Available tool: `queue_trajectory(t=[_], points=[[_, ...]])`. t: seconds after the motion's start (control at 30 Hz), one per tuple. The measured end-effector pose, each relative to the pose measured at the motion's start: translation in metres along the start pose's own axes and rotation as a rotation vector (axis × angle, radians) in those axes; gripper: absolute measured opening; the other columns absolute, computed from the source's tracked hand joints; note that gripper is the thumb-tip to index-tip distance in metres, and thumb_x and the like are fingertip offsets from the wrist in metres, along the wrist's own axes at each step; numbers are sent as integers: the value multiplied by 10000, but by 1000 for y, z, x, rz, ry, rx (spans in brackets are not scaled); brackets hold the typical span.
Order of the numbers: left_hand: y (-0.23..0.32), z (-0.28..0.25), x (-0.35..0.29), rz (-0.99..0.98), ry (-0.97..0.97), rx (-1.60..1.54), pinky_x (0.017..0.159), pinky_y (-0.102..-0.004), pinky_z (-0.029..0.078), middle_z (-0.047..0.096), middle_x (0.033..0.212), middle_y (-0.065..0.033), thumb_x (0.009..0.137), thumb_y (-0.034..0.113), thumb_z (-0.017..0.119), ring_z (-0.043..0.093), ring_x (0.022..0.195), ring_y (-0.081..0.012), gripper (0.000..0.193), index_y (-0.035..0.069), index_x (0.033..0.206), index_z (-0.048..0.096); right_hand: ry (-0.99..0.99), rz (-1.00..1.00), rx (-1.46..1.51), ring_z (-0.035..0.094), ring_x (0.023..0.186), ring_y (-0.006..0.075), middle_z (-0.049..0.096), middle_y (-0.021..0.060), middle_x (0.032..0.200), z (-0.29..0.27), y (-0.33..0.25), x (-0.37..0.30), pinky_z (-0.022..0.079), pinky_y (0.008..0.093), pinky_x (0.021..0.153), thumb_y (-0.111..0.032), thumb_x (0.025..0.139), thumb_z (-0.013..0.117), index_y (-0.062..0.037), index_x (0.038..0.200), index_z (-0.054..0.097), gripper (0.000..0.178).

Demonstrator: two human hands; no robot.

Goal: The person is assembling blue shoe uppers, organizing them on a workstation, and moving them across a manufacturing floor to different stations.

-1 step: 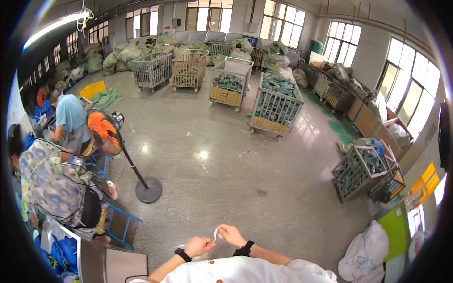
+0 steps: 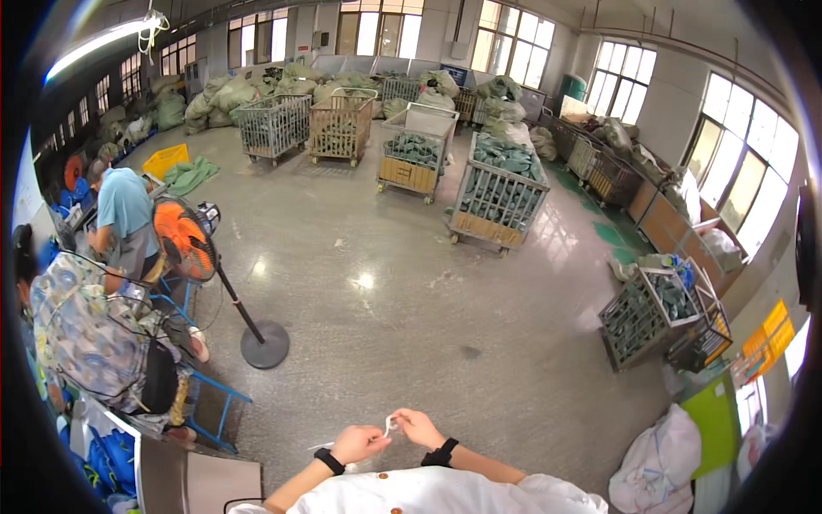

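Close to my body, my left hand (image 2: 360, 444) and my right hand (image 2: 419, 427) are raised side by side. Between them runs a thin white strip (image 2: 389, 426), pinched in the fingers of each hand and slightly curved. A pale thin end sticks out to the left of my left hand; whether it belongs to the same strip I cannot tell. The strip's exact material is too small to make out. Black bands circle both wrists, and a white garment (image 2: 445, 493) covers my front.
Wheeled cage carts (image 2: 499, 193) with grey-green pieces stand ahead; another cart (image 2: 648, 315) is at right. A white sack (image 2: 658, 463) lies near right. At left are an orange fan (image 2: 184, 238), two seated people and a bench (image 2: 224, 480) beside blue items (image 2: 111, 458).
The surroundings have shifted slightly to the left in the view. The white strip bends a little more between my hands, which keep their grip.
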State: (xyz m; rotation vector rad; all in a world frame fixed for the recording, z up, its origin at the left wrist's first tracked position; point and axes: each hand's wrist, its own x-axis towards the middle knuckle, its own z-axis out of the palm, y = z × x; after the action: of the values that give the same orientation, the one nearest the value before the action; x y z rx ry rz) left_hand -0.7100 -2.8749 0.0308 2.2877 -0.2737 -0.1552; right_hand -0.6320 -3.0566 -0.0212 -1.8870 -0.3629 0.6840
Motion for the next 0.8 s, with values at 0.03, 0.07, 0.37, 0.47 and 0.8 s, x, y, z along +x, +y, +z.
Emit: queue_trajectory(t=[0.03, 0.07, 0.37, 0.47, 0.8], points=[[6, -10, 20, -26, -36, -105, 539, -312, 439, 559, 667, -97, 810, 290, 579, 543, 566, -229, 255, 53, 716, 585, 31, -7, -49, 573, 753, 230, 597, 98, 785, -10, 2, 8, 442, 324, 693, -149, 837, 469, -70, 957, 593, 190], [5, -10, 33, -22, -39, -112, 539, -312, 439, 559, 667, -97, 810, 290, 579, 543, 566, -229, 255, 53, 716, 585, 61, -16, -98, 572, 763, 223, 590, 96, 800, -17, 6, 17, 442, 320, 700, -143, 835, 473, -70, 959, 594, 188], [-91, -62, 150, -160, 679, -1106, 426, -222, 312, 475, 623, -11, 904, 199, 431, 402, 470, -76, 253, 54, 728, 541, -617, 33, 495, 454, 675, 45, 562, -23, 853, -5, -8, 171, 358, 179, 598, -294, 923, 421, -81, 1087, 528, 289], [-153, -99, 210, -341, 919, -1379, 382, -229, 254, 402, 491, 7, 926, 306, 379, 347, 412, -82, 355, 93, 655, 462, -693, 79, 397, 442, 624, 48, 519, -33, 764, -26, -13, 246, 360, 186, 560, -301, 915, 435, -81, 1043, 532, 272], [-220, -207, 394, -352, 778, -1556, 394, -244, 295, 407, 520, -18, 930, 304, 383, 366, 425, -105, 331, 109, 664, 405, -402, 249, 274, 389, 550, 38, 428, -53, 653, -127, -143, 417, 314, 182, 470, -310, 882, 486, -69, 1046, 531, 295]])
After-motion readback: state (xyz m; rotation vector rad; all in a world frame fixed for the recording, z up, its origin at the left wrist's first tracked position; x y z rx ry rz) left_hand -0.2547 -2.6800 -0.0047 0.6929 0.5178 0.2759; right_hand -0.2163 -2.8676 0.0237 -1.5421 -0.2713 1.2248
